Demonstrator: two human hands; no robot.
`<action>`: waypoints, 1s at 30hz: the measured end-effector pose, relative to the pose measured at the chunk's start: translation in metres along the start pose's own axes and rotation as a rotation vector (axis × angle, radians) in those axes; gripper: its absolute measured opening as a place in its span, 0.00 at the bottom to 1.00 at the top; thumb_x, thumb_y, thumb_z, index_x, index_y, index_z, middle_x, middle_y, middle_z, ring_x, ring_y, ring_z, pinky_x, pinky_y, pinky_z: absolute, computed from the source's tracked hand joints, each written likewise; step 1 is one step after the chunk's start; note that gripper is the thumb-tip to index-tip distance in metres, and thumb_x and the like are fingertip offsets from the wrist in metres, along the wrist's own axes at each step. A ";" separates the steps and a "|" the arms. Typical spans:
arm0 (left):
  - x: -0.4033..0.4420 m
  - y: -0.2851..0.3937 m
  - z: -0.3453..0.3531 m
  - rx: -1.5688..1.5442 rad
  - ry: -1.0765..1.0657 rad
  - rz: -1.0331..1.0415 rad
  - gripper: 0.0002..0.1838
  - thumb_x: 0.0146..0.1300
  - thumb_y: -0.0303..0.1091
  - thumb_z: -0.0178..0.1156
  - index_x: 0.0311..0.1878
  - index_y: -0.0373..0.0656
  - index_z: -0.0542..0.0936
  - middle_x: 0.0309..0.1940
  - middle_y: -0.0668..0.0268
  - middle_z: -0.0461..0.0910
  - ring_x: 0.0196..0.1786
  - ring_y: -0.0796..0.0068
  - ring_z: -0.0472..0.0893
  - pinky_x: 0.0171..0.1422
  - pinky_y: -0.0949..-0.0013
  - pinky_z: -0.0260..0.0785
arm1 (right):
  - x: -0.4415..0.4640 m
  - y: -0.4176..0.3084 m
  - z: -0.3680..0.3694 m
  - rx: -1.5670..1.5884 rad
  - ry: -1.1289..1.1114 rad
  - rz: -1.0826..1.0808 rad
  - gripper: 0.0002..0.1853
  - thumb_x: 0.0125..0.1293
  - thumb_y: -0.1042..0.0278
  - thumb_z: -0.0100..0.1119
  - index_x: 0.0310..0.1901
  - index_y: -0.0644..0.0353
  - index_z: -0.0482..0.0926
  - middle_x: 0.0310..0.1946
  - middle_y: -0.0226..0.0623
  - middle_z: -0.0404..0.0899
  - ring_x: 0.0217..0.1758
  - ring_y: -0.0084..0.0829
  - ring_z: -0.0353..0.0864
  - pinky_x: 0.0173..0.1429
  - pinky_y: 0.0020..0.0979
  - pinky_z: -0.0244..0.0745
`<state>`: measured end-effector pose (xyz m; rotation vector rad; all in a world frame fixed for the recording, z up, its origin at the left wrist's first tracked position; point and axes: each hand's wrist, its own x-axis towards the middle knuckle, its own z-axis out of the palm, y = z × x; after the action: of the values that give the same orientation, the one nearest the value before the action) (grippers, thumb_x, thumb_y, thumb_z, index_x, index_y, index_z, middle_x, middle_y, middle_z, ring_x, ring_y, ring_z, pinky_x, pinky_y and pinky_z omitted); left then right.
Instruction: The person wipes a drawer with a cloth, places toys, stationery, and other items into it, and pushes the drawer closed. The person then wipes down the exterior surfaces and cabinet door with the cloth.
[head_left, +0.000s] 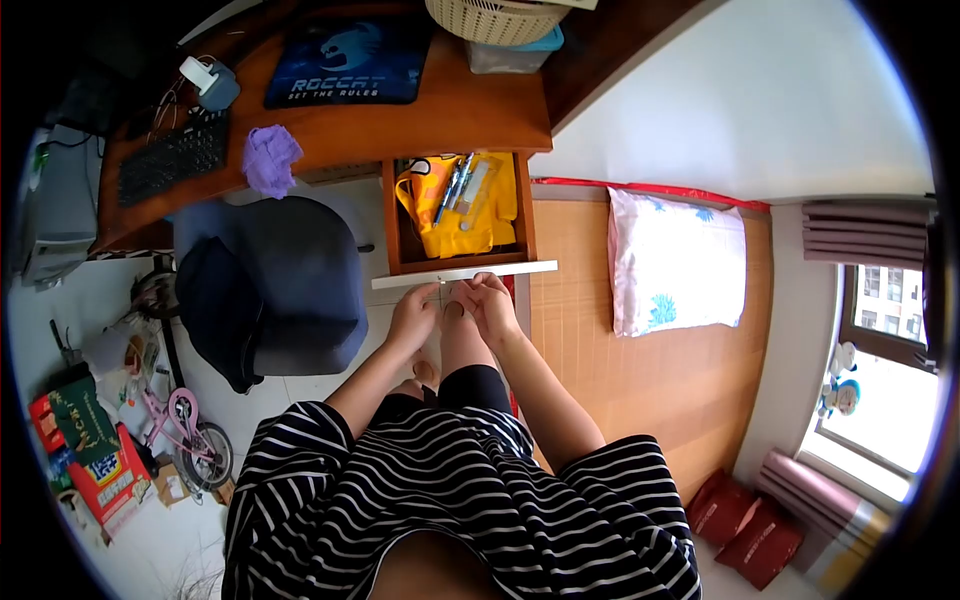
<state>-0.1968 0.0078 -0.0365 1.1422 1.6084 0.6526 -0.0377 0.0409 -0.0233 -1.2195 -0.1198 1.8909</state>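
Observation:
A wooden drawer (391, 225) stands pulled out from under the desk, with a white front panel (535, 267). Inside lie a yellow-orange bag (430, 236), pens (447, 190) and a clear, ruler-like strip (473, 186). Just below the panel is my left hand (410, 318), fingers curled in toward its edge. My right hand (492, 312) is close beside it, fingers bent and drawn together near the same edge. Anything small inside either hand is hidden from this angle.
A dark office chair (310, 290) is left of the drawer. On the desk (480, 115) are a mouse pad (345, 65), keyboard (175, 155), purple cloth (270, 160) and woven basket (495, 22). A bed mat (570, 300) with a pillow (680, 265) lies right; a pink bicycle (183, 420) stands left.

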 end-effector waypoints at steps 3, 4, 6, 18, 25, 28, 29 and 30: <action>0.027 0.001 0.002 0.017 0.091 0.060 0.20 0.57 0.20 0.47 0.53 0.37 0.77 0.53 0.50 0.76 0.57 0.53 0.75 0.61 0.63 0.67 | 0.024 -0.011 0.014 -0.053 -0.010 -0.001 0.08 0.61 0.85 0.46 0.34 0.57 0.69 0.35 0.33 0.73 0.45 0.29 0.77 0.50 0.24 0.74; 0.034 0.004 0.003 0.014 0.117 0.051 0.20 0.56 0.20 0.47 0.52 0.37 0.76 0.53 0.50 0.76 0.57 0.53 0.75 0.61 0.62 0.67 | 0.032 -0.014 0.017 -0.078 -0.007 0.002 0.08 0.61 0.85 0.46 0.34 0.57 0.69 0.35 0.33 0.73 0.46 0.28 0.77 0.50 0.23 0.73; 0.051 0.011 0.003 0.009 0.169 0.031 0.19 0.56 0.18 0.46 0.51 0.36 0.76 0.52 0.50 0.76 0.55 0.51 0.75 0.60 0.61 0.67 | 0.043 -0.025 0.027 -0.095 -0.020 0.014 0.09 0.61 0.84 0.46 0.34 0.55 0.69 0.37 0.31 0.73 0.49 0.27 0.76 0.52 0.24 0.70; 0.134 0.028 0.014 -0.732 0.240 -0.181 0.34 0.54 0.17 0.41 0.69 0.37 0.61 0.69 0.57 0.61 0.72 0.64 0.59 0.72 0.68 0.52 | 0.114 -0.076 0.052 -0.050 -0.108 0.037 0.14 0.53 0.90 0.40 0.28 0.53 0.67 0.54 0.32 0.73 0.61 0.29 0.68 0.63 0.33 0.61; 0.171 0.064 -0.008 -1.058 0.164 -0.257 0.35 0.58 0.17 0.42 0.72 0.42 0.56 0.73 0.68 0.53 0.75 0.70 0.53 0.72 0.65 0.51 | 0.148 -0.100 0.071 0.145 -0.105 0.132 0.16 0.50 0.91 0.39 0.30 0.52 0.68 0.54 0.30 0.74 0.61 0.29 0.70 0.63 0.36 0.65; 0.182 0.063 -0.015 -1.067 0.130 -0.252 0.35 0.58 0.18 0.42 0.72 0.44 0.56 0.73 0.69 0.54 0.74 0.70 0.54 0.71 0.65 0.52 | 0.159 -0.101 0.076 0.170 -0.090 0.141 0.16 0.51 0.90 0.42 0.30 0.51 0.68 0.54 0.28 0.75 0.62 0.29 0.69 0.63 0.36 0.61; 0.182 0.061 -0.016 -1.037 0.116 -0.252 0.35 0.58 0.18 0.43 0.72 0.44 0.57 0.73 0.69 0.54 0.73 0.70 0.55 0.70 0.65 0.52 | 0.161 -0.100 0.075 0.181 -0.087 0.146 0.16 0.51 0.90 0.43 0.30 0.50 0.68 0.54 0.28 0.75 0.63 0.29 0.69 0.63 0.36 0.61; 0.180 0.059 -0.017 -1.007 0.099 -0.254 0.35 0.58 0.19 0.43 0.72 0.45 0.57 0.72 0.69 0.55 0.73 0.70 0.55 0.70 0.65 0.53 | 0.160 -0.100 0.073 0.169 -0.114 0.141 0.16 0.53 0.89 0.43 0.30 0.49 0.68 0.54 0.26 0.74 0.63 0.29 0.68 0.63 0.36 0.60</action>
<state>-0.1982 0.1968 -0.0571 0.1645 1.1947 1.1648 -0.0591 0.2404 -0.0483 -1.0288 0.0654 2.0484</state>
